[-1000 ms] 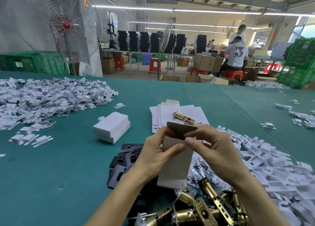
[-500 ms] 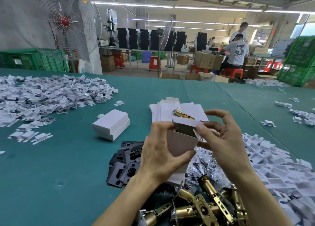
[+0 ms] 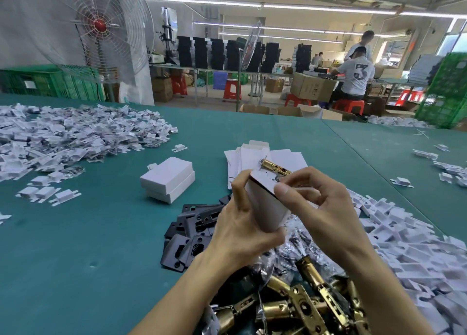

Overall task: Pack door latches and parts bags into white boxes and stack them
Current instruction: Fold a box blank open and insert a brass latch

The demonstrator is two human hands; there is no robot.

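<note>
Our left hand [image 3: 242, 223] grips the small white cardboard box [image 3: 265, 208], right hand [image 3: 326, 213] pinches its top flap [image 3: 262, 177]; we judge it light, crushable, so hold the side edges.

- Pedestal fan [image 3: 99, 26] far left, grey wall [image 3: 22, 18] behind.
- Fluorescent tubes [image 3: 202, 2] across ceiling.
- Green crates [image 3: 50, 81] far left and right.
- Red stools [image 3: 232, 89] by far workbench [image 3: 222, 70].
- Bright window [image 3: 458, 43] far right.

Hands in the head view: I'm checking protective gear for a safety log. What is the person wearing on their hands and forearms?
Nothing shows. The left hand and right hand are bare: no gloves, no visible rings. The left forearm and right forearm are uncovered down to the frame edge, with no sleeves, watch or wristband.
</note>
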